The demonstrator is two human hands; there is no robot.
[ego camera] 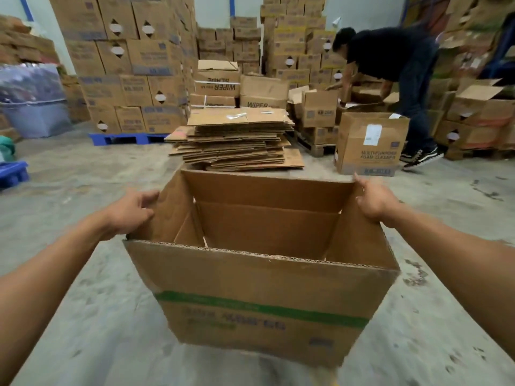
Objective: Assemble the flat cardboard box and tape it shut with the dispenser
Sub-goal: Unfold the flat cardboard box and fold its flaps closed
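A brown cardboard box [259, 296] with a green stripe and blurred print on its near wall is opened into a rectangular shape and held above the concrete floor. Its top is open and the flaps stand upright; inner flaps show deep inside. My left hand [129, 208] grips the left side flap from outside. My right hand [374, 200] grips the right side flap near its far corner. No tape dispenser is in view.
A stack of flattened cardboard boxes [237, 140] lies on the floor just beyond the box. A person in dark clothes [395, 79] bends over boxes at the right. An upright foam-cleaner box [370, 143] stands nearby. Tall box stacks [125, 65] on blue pallets [122, 137] line the back.
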